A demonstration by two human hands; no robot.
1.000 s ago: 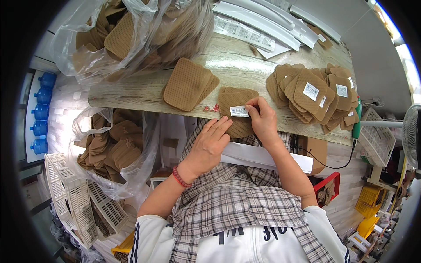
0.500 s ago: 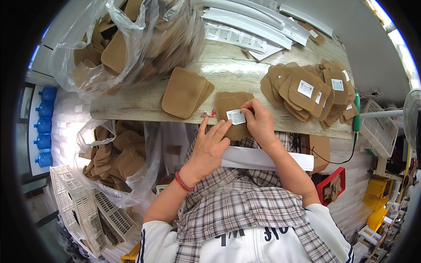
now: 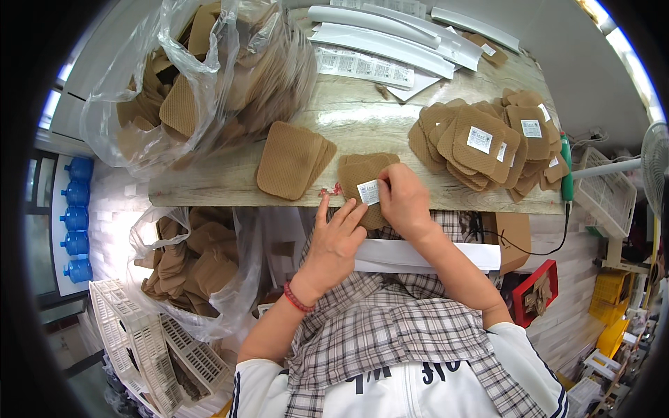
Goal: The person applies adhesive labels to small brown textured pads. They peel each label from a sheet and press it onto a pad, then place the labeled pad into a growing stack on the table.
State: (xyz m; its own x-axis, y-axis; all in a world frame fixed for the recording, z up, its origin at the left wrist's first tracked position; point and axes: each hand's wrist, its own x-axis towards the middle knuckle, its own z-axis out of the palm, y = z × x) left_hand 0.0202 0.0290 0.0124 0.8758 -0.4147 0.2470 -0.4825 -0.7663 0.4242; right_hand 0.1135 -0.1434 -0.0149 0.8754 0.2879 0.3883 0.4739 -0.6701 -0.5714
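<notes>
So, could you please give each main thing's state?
White label: on middle pad stack, adhesion unclear
Left pad stack: top unlabelled
Right pad pile: several labelled
Upper plastic bag: open, filled
Lower plastic bag: open, filled
Red box: open, holding brown pieces
Fan: on or off unclear

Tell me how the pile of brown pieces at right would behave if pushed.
The pile would probably slide and spread rather than move as one, since its pieces overlap loosely at odd angles. Each looks thin, so likely light for its size. They may bend a little, as some in the lower plastic bag look curved.
</notes>
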